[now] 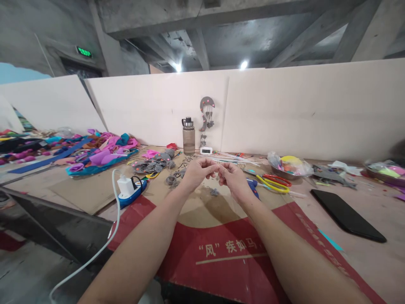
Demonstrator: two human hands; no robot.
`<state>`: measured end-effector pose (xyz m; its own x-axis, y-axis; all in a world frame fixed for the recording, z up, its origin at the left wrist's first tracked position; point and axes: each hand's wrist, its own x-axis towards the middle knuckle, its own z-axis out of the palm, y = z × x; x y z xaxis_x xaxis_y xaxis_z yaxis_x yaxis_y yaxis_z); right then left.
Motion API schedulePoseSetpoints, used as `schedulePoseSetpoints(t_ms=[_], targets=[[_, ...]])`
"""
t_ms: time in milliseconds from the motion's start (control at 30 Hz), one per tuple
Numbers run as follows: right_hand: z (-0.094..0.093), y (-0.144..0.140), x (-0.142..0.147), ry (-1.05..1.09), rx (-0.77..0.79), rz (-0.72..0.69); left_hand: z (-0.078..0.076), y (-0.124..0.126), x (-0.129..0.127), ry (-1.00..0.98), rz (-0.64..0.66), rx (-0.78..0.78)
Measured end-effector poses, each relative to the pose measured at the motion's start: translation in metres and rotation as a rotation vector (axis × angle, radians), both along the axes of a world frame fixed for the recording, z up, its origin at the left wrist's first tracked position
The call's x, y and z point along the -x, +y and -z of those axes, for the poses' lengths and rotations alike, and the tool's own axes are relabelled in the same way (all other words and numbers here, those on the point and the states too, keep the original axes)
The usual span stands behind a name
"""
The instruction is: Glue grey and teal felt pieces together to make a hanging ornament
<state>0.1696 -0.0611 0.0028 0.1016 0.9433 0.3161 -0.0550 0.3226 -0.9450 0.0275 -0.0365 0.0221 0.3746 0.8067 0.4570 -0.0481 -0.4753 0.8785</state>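
My left hand [200, 172] and my right hand [233, 179] meet over the brown cardboard, thumbs and fingertips pinched together. What they hold between them is too small to make out. Just below them lies a small grey fluffy piece [214, 192]. Partly behind my right wrist is a blue tool [253, 188], perhaps a glue gun. Yellow-handled scissors [272, 185] and a red-handled tool [280, 179] rest to its right. Left of my left hand are grey cord or yarn coils [171, 180] and a heap of grey felt pieces [154, 164] with pink dots.
A water bottle [189, 141] and white digital clock [206, 150] stand at the back, near a grey moon-shaped hanging [207, 102]. At left sit a power strip [134, 193] with white cable [117, 219] and colourful felt [106, 156]. A phone [347, 215] and bowl [292, 172] are right.
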Motion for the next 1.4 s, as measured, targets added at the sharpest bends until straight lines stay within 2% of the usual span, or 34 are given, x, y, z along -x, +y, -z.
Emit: schedulePoseSetpoints(t_ms=[167,267,400,467,567,667,767,867,933,1067,1167,1267,1400], targets=[[0.001,-0.001,-0.001,-0.186,-0.114,0.098,0.0,-0.002,-0.001,0.054,-0.053,0.008],[0.003,-0.003,-0.001,-0.255,-0.159,0.156,-0.002,-0.005,-0.002,0.126,-0.097,-0.047],[0.005,-0.004,0.002,-0.25,-0.166,0.143,-0.003,-0.007,-0.004,0.188,-0.119,-0.113],[0.006,-0.003,0.004,-0.149,-0.151,0.064,0.0,-0.008,-0.006,0.092,-0.028,-0.031],[0.006,-0.004,0.008,0.006,-0.147,-0.072,0.005,-0.009,-0.011,-0.167,0.175,0.151],[0.003,-0.006,0.009,0.1,-0.114,-0.1,0.007,-0.007,-0.013,-0.358,0.292,0.283],[-0.002,-0.005,0.006,0.134,-0.065,0.002,0.006,-0.001,-0.009,-0.487,0.255,0.353],[-0.003,-0.001,0.001,-0.11,-0.033,0.129,0.004,0.006,-0.004,-0.524,0.167,0.37],[-0.001,0.002,-0.002,-0.284,0.003,0.163,0.006,0.01,-0.003,-0.455,0.104,0.358],[0.003,0.004,-0.007,-0.567,0.051,0.178,0.013,0.014,-0.005,-0.166,-0.09,0.312],[0.005,0.003,-0.01,-0.808,0.089,0.155,0.018,0.016,-0.005,0.055,-0.233,0.196],[0.008,0.001,-0.011,-0.992,0.157,0.136,0.02,0.018,-0.002,0.246,-0.281,0.094],[0.013,0.0,-0.011,-1.137,0.195,0.082,0.023,0.02,-0.001,0.383,-0.283,0.147]])
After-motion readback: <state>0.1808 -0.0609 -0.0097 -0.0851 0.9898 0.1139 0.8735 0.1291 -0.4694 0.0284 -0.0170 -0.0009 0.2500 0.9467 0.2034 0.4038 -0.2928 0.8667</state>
